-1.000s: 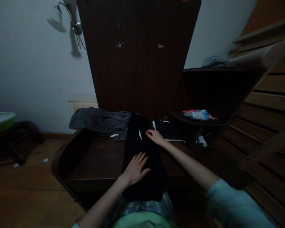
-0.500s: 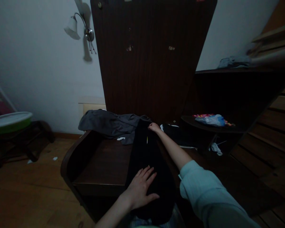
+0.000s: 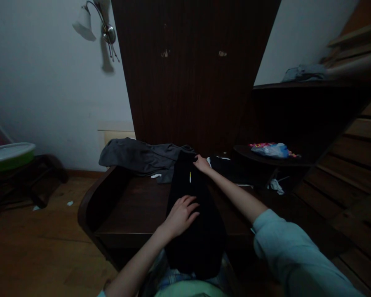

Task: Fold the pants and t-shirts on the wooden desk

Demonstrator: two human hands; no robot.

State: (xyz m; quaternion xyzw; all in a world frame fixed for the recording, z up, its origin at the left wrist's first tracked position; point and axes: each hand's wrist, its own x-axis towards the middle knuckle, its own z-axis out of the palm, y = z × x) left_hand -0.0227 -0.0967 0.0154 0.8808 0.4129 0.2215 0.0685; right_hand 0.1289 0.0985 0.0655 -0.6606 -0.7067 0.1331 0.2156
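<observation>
The left hand [image 3: 181,215], fingers loosely spread, gripping nothing, is probably steadying the long black cloth garment [image 3: 198,243] at lower centre while the right hand [image 3: 203,165], fingers curled, hold unclear, is touching its edge.

Your 1 camera sits on your head, facing forward and down, near enough to take in your lap [image 3: 171,277], the black cloth [image 3: 196,245] and the dark counter [image 3: 132,208] close ahead, with the wall [image 3: 49,86] farther off.
</observation>
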